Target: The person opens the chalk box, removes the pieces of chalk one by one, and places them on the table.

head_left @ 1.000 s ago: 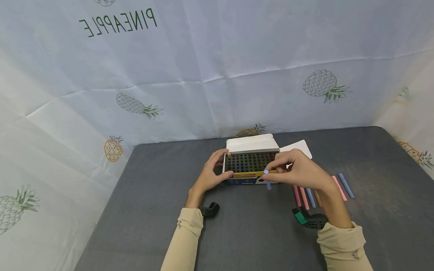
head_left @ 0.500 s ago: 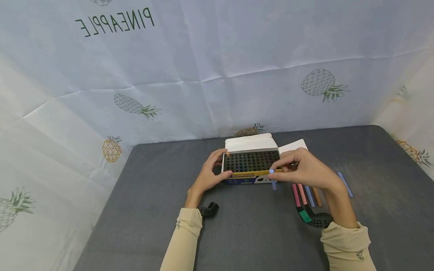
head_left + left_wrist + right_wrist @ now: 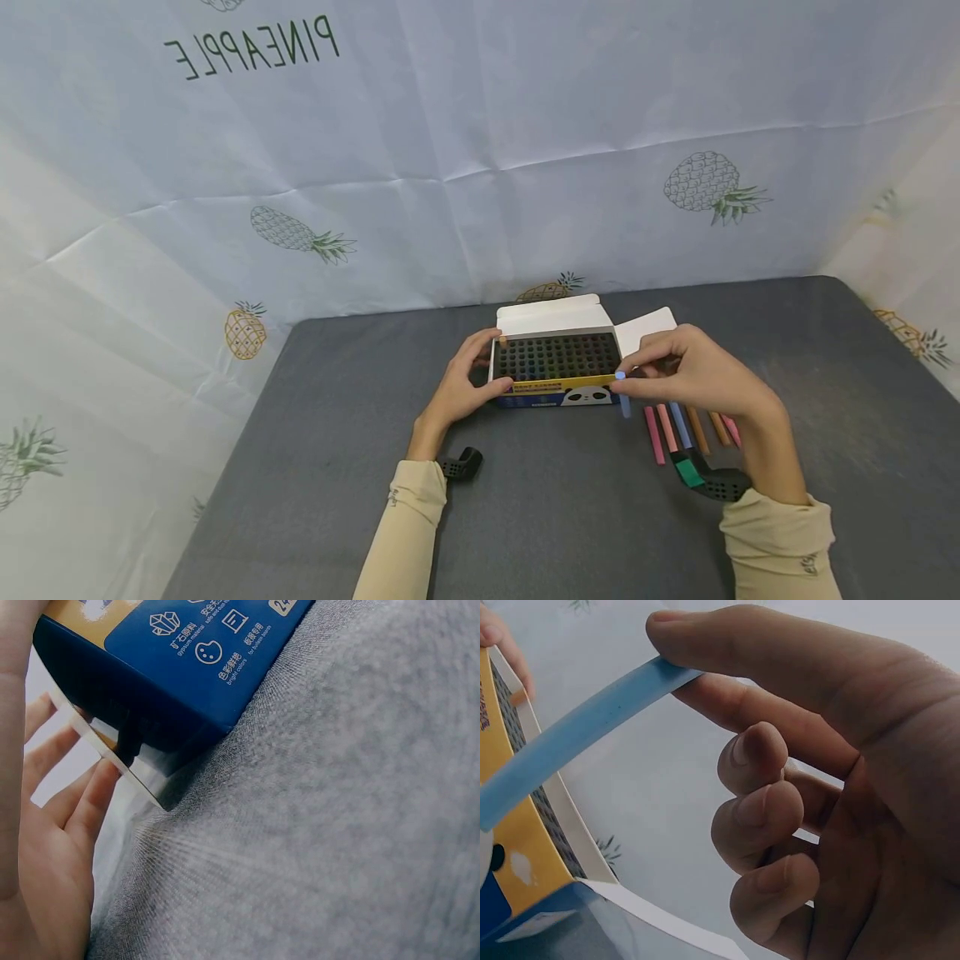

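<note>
A chalk box point(image 3: 540, 397), yellow and blue with a panda printed on it, lies with its lid open on the table. Inside, a dark grid of holes shows. One orange chalk stick point(image 3: 503, 342) pokes out at its back left corner. My left hand point(image 3: 467, 373) grips the box's left end, thumb at the front edge; in the left wrist view its fingers point(image 3: 90, 791) touch a white flap. Between thumb and index finger my right hand point(image 3: 693, 372) pinches a blue chalk stick point(image 3: 577, 735), which points down before the box's front right corner. Its other fingers are curled.
Right of the box several chalk sticks lie in a row, among them a dark pink one point(image 3: 654, 435), a blue one point(image 3: 679, 423) and an orange one point(image 3: 698, 431). My right forearm partly covers this row. A white pineapple-print curtain point(image 3: 450, 233) hangs behind the dark table point(image 3: 555, 508).
My right hand has moved rightward with the blue chalk, uncovering more of the panda on the box front. My left hand keeps its hold on the box.
</note>
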Available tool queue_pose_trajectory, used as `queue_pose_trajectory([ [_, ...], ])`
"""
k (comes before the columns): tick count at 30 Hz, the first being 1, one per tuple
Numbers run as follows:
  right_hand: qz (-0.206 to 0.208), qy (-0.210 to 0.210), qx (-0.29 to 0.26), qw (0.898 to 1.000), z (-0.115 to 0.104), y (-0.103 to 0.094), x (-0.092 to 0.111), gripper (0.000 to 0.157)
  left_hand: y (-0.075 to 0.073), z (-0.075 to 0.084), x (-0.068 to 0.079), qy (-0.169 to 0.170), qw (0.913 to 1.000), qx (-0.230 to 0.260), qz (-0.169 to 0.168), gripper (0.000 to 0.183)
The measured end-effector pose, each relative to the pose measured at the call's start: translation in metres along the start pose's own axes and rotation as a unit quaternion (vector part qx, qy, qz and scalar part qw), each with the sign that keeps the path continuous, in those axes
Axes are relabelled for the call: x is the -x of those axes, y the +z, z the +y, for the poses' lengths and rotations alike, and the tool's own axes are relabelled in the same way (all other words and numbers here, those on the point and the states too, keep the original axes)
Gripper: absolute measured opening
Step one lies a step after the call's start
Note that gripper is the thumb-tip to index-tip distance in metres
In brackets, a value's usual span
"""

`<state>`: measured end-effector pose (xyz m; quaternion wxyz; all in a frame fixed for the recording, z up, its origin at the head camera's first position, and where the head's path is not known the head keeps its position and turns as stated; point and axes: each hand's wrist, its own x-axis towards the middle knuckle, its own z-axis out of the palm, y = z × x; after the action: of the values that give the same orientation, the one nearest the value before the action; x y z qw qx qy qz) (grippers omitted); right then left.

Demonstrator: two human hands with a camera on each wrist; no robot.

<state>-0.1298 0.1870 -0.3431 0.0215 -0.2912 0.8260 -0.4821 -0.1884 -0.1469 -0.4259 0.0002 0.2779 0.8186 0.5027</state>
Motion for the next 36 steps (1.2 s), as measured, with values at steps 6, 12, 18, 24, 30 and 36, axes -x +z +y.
queue_pose_trajectory([
  [6, 0.020, 0.024, 0.012, 0.999, 0.003, -0.011, 0.009, 0.012, 0.000, 0.000, 0.000, 0.003, 1.0000, -0.001, 0.001, 0.072],
  [12, 0.051, 0.066, 0.035, 0.996, 0.006, -0.024, 0.021, 0.010, 0.001, -0.002, -0.001, 0.000, 1.0000, 0.004, 0.003, 0.072],
  [18, 0.086, 0.112, 0.039, 0.989, 0.014, -0.037, 0.036, 0.011, 0.001, -0.009, -0.002, -0.001, 1.0000, 0.007, 0.006, 0.072],
  [24, 0.103, 0.122, 0.066, 0.985, 0.020, -0.048, 0.050, 0.007, 0.007, -0.047, -0.005, 0.013, 0.9998, 0.002, 0.013, 0.079],
  [30, 0.129, 0.177, 0.108, 0.970, 0.029, -0.056, 0.058, 0.013, 0.007, -0.047, -0.006, 0.009, 0.9999, 0.003, 0.012, 0.076],
  [36, 0.136, 0.208, 0.123, 0.961, 0.036, -0.061, 0.065, 0.022, 0.009, -0.042, -0.006, 0.001, 0.9999, -0.003, 0.010, 0.079],
])
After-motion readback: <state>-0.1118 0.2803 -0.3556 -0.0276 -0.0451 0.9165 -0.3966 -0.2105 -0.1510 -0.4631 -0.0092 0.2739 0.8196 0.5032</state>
